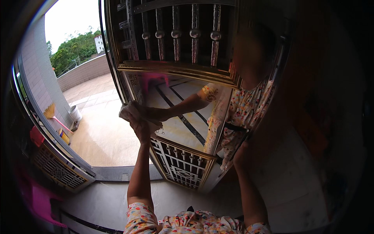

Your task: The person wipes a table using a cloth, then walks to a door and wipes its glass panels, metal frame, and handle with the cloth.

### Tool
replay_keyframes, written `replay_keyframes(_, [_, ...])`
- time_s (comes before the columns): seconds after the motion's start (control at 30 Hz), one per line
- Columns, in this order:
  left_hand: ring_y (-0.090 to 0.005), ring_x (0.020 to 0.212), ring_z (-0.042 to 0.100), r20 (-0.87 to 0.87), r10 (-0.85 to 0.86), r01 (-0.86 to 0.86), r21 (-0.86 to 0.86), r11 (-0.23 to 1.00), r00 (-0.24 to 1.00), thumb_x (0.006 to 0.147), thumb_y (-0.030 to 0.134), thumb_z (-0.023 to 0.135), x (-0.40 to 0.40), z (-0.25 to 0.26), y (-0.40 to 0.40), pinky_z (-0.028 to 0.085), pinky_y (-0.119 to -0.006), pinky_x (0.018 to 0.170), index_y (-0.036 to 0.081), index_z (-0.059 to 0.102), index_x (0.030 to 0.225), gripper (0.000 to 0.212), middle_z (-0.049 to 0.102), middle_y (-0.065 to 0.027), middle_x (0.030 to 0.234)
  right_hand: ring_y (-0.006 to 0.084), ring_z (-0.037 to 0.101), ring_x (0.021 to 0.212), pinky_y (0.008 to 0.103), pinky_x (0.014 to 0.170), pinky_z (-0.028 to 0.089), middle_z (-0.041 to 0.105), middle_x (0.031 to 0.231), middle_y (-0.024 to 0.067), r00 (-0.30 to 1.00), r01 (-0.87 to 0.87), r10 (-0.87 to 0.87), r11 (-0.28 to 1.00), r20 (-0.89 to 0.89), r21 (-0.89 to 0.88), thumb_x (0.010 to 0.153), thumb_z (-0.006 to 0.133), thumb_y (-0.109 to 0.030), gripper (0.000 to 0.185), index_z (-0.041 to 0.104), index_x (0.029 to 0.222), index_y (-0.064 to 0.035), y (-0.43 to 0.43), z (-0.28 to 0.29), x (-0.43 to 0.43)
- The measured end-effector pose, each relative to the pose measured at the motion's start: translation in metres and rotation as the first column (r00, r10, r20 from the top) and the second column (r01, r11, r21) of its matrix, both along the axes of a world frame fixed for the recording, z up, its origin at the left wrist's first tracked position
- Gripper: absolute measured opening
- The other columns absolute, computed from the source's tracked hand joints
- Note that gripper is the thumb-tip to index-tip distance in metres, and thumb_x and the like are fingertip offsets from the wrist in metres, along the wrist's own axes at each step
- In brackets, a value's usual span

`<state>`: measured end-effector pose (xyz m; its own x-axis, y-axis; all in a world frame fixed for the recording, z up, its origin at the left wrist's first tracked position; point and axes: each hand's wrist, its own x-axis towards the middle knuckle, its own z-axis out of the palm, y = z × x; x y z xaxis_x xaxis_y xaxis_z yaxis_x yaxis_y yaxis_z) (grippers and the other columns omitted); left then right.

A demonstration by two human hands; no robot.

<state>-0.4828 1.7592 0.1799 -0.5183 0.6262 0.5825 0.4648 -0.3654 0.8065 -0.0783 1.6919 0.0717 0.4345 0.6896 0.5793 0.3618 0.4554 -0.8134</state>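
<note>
My left hand (140, 128) is raised and grips a pale, crumpled cloth (130, 111). It presses the cloth to the left side of a dark metal door (181, 68) with gold trim, beside its shiny mirror-like panel (187, 117). Small metal rings (160, 131) show just right of this hand. At the door's right edge, my right hand (241, 155) is closed around the edge, its fingers partly lost in shadow. The panel reflects my arm and patterned clothing. Silvery balusters (176, 33) decorate the door's upper part, and a lower grille (184, 163) its bottom.
A metal threshold (117, 174) crosses the doorway to a sunlit tiled terrace. Outside stand a broom (51, 111), a white bucket (75, 113) and a yellow tin (63, 136). Another door leaf (58, 166) stands at left, near a pink plastic stool (41, 199). The right side is dark.
</note>
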Motion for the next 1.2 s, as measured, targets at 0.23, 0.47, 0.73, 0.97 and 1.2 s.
replay_keyframes(0.23, [-0.0455,0.132,0.011,-0.090,-0.064,0.063,-0.015,0.998,0.994,0.079,0.005,0.044,0.150,-0.024,-0.082,0.014,-0.044,0.108,0.003,-0.002,0.142,0.078,0.004,-0.0282,0.145,0.0199,0.037,0.123,0.0317,0.101,0.027,0.038,0.136,0.0119,0.988,-0.021,0.007,0.996,0.156,0.092,0.095,0.032,-0.034,0.052,0.035,0.133,0.0026,0.011,-0.042,0.014])
replay_keyframes(0.47, [-0.0478,0.110,0.037,-0.557,-0.381,0.487,0.051,0.872,0.738,0.077,0.003,0.056,0.218,-0.058,-0.140,0.036,-0.048,0.092,0.011,0.034,0.134,0.062,0.033,-0.0283,0.125,0.0204,0.035,0.125,0.0327,0.102,0.027,0.037,0.137,0.0123,0.975,-0.160,0.169,0.985,-0.145,0.071,0.095,0.032,-0.033,0.051,0.036,0.132,0.0023,0.005,-0.014,-0.012])
replay_keyframes(0.73, [-0.0374,0.098,0.049,-0.644,0.035,0.374,0.488,0.789,0.765,0.062,0.007,0.073,0.220,0.075,-0.100,0.046,-0.042,0.079,0.020,0.063,0.108,0.049,0.047,-0.0168,0.113,0.0214,0.035,0.125,0.0342,0.104,0.027,0.037,0.137,0.0134,0.955,-0.160,0.184,0.980,-0.231,0.120,0.095,0.031,-0.033,0.051,0.036,0.133,0.0020,-0.027,0.043,-0.025])
replay_keyframes(0.97, [-0.0330,0.096,0.047,-0.685,-0.027,0.427,0.423,0.799,0.728,0.062,0.009,0.064,0.242,0.121,-0.112,0.044,-0.040,0.080,0.023,0.061,0.114,0.054,0.046,-0.0123,0.113,0.0223,0.034,0.126,0.0355,0.104,0.027,0.036,0.138,0.0144,0.822,-0.378,0.386,0.920,-0.419,0.106,0.095,0.030,-0.033,0.051,0.035,0.133,0.0016,-0.036,0.064,-0.043])
replay_keyframes(1.2, [-0.0316,0.095,0.049,-0.844,-0.258,0.449,-0.024,0.893,0.470,0.066,0.014,0.062,0.213,0.016,-0.125,0.042,-0.041,0.077,0.024,0.061,0.112,0.047,0.051,-0.0061,0.108,0.0261,0.047,0.111,0.0334,0.095,0.036,0.048,0.122,0.0149,0.928,0.337,-0.309,0.935,0.206,-0.113,0.094,0.043,-0.020,0.034,0.046,0.122,0.0000,-0.010,0.003,-0.008])
